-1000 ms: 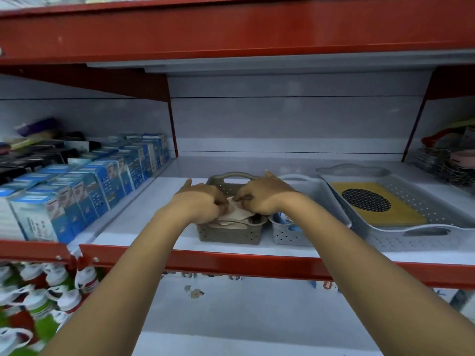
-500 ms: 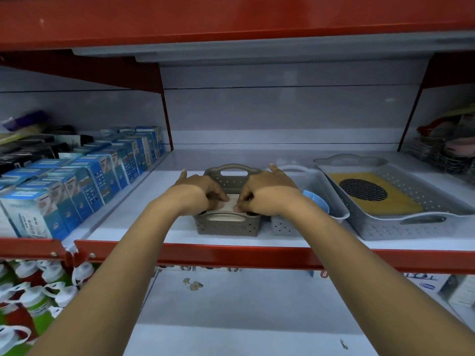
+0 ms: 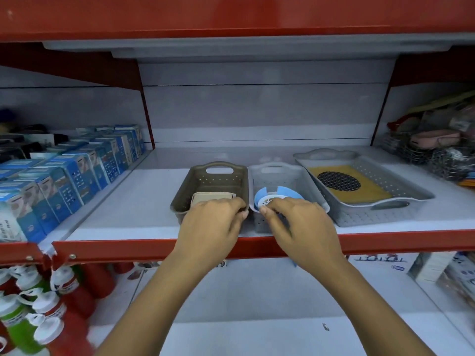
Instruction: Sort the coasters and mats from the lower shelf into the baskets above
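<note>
Up on the white shelf (image 3: 144,201), a taupe perforated plastic basket (image 3: 216,185) holds beige square coasters (image 3: 212,197) at its near end; the left hand (image 3: 213,222) curls loosely over them, grip unclear. Beside it, touching, a small grey perforated basket (image 3: 279,177) holds round blue coasters (image 3: 280,196), where the right hand's (image 3: 299,224) fingertips pinch a patterned disc. Farther right, a wide grey tray (image 3: 401,191) carries a yellow mat (image 3: 370,192) under a black mesh circle (image 3: 338,181). Blue cartons (image 3: 77,176) line the left.
</note>
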### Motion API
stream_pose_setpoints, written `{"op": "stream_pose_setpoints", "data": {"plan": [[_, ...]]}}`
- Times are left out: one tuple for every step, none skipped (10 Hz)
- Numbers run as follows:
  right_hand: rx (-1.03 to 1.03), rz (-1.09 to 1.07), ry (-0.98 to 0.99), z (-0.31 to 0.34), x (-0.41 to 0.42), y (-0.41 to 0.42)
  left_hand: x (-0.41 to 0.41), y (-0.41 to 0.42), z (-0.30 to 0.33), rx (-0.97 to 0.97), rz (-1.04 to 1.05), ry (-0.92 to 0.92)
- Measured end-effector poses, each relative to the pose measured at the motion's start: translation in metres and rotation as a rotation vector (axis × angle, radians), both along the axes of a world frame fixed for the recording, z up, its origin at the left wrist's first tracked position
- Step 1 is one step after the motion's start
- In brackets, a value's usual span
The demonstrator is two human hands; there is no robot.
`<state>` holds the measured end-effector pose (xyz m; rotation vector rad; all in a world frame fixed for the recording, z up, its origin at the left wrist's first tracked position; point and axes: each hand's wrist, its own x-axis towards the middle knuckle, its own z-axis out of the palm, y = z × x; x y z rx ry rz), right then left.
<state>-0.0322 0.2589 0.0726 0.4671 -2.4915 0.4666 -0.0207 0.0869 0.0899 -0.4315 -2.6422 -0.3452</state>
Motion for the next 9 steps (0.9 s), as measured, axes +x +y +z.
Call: {"op": "stream_pose_setpoints", "data": {"plan": [[-0.03,0.03,-0.008,0.0,0.014,0.005,0.013,0.002,-0.003,0.0,-0.011,0.021],[-0.105,0.131,-0.034,0.004,0.032,0.019,0.033,0.008,-0.004,-0.024,-0.014,0.054],[-0.177,0.097,0.033,0.011,0.031,0.04,0.041,0.017,-0.002,-0.026,0.008,0.067],[-0.091,-0.184,0.043,0.016,0.012,0.091,0.044,0.037,0.001,-0.083,0.031,-0.002],[0.069,-0.312,-0.116,0.014,0.006,0.117,0.047,0.049,0.0,-0.126,0.067,-0.051],[0.155,-0.25,-0.156,0.013,0.012,0.124,0.051,0.058,0.001,-0.12,0.134,-0.09],[0.135,-0.208,-0.122,0.015,0.028,0.124,0.057,0.06,0.0,-0.123,0.171,-0.126],[0.074,-0.109,-0.053,0.017,0.05,0.123,0.062,0.07,0.005,-0.099,0.164,-0.065],[-0.035,-0.05,0.051,0.027,0.058,0.121,0.065,0.08,0.015,-0.074,0.123,0.044]]}}
